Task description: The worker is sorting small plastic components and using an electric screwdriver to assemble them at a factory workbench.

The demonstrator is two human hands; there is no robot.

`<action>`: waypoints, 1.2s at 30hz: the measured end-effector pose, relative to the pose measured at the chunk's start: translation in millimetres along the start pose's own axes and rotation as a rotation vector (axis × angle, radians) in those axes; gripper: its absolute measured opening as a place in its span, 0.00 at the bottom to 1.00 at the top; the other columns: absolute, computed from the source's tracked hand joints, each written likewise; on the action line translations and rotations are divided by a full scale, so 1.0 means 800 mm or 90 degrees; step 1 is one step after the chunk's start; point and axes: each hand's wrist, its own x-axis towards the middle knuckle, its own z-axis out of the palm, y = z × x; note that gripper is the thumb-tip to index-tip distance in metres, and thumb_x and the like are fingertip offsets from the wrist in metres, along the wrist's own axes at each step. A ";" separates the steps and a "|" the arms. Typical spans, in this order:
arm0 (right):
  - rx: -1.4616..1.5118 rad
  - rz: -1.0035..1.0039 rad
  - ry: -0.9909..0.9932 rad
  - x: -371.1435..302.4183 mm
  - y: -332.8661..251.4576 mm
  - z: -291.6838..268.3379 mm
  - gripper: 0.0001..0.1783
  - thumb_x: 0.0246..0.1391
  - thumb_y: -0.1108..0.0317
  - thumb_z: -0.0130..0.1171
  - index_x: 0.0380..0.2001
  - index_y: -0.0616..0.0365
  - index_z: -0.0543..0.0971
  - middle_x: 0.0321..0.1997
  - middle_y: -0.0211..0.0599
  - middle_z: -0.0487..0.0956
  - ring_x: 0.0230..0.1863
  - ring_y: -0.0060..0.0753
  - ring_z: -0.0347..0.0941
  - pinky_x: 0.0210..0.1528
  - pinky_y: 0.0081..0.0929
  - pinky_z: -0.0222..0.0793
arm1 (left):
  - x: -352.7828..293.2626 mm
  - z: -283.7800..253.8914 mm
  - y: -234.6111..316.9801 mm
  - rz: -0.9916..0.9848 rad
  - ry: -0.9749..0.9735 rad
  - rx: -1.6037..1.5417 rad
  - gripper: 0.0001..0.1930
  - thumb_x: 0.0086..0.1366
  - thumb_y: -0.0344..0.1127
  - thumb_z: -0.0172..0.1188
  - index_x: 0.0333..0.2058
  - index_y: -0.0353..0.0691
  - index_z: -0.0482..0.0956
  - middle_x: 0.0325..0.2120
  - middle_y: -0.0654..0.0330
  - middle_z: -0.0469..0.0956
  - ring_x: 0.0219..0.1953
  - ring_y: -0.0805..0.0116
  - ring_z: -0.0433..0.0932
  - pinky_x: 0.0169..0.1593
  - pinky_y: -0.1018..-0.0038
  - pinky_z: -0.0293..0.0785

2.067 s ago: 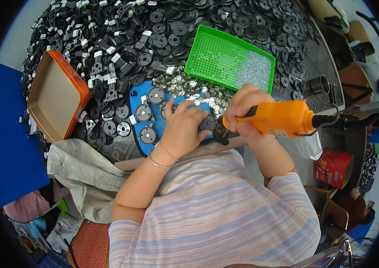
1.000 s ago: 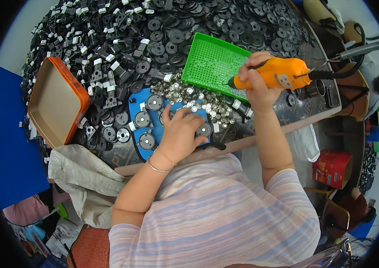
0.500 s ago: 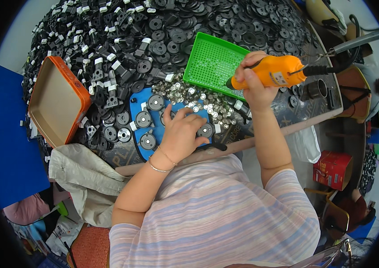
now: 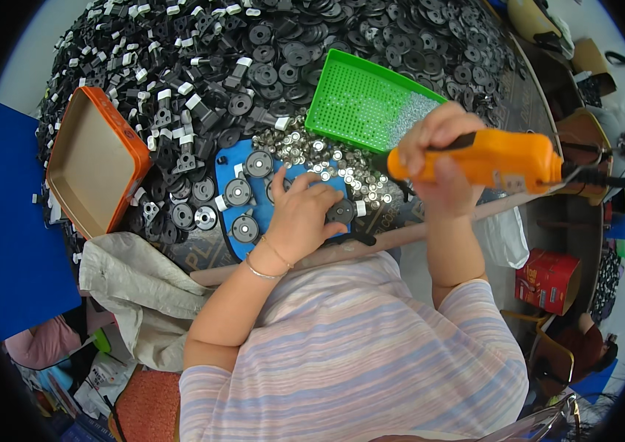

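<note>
Dark worktop (image 4: 410,215): perforated green plastic tray (image 4: 357,96) beyond flat blue jig (image 4: 261,208). Smooth orange power driver (image 4: 511,159) aloft right of jig, right hand (image 4: 441,132) wrapped round it. Left hand (image 4: 299,217) spread, slightly curled, over jig; hold unclear. Should it shift, round black discs (image 4: 245,229) there might slip; a low driver swing might scatter shiny metal caps (image 4: 304,149).

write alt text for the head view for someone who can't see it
A person's right hand grips an orange corded tool while the left hand lies spread over a blue board holding black discs. Beyond are loose silver parts, a green perforated tray with tiny metal pieces, and a broad heap of black parts.
</note>
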 end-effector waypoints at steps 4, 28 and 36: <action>-0.063 0.059 -0.116 -0.023 0.002 0.015 0.16 0.50 0.62 0.64 0.32 0.59 0.70 0.33 0.37 0.67 0.22 0.26 0.69 0.26 0.23 0.68 | 0.002 -0.001 0.000 -0.004 -0.012 0.003 0.22 0.40 0.43 0.72 0.37 0.47 0.81 0.35 0.68 0.78 0.50 0.64 0.69 0.61 0.46 0.43; -0.029 0.129 -0.118 -0.038 0.014 0.027 0.15 0.47 0.65 0.65 0.32 0.59 0.70 0.33 0.36 0.67 0.22 0.26 0.69 0.26 0.24 0.66 | 0.003 -0.003 0.000 -0.008 -0.023 0.009 0.21 0.41 0.43 0.72 0.37 0.50 0.81 0.37 0.69 0.79 0.51 0.65 0.69 0.61 0.46 0.42; 0.110 0.087 -0.046 -0.026 -0.017 0.027 0.16 0.49 0.61 0.61 0.33 0.58 0.67 0.33 0.36 0.67 0.20 0.25 0.68 0.25 0.25 0.65 | 0.001 -0.009 0.003 0.039 0.082 -0.097 0.16 0.44 0.39 0.70 0.35 0.49 0.81 0.47 0.66 0.75 0.57 0.61 0.65 0.61 0.45 0.39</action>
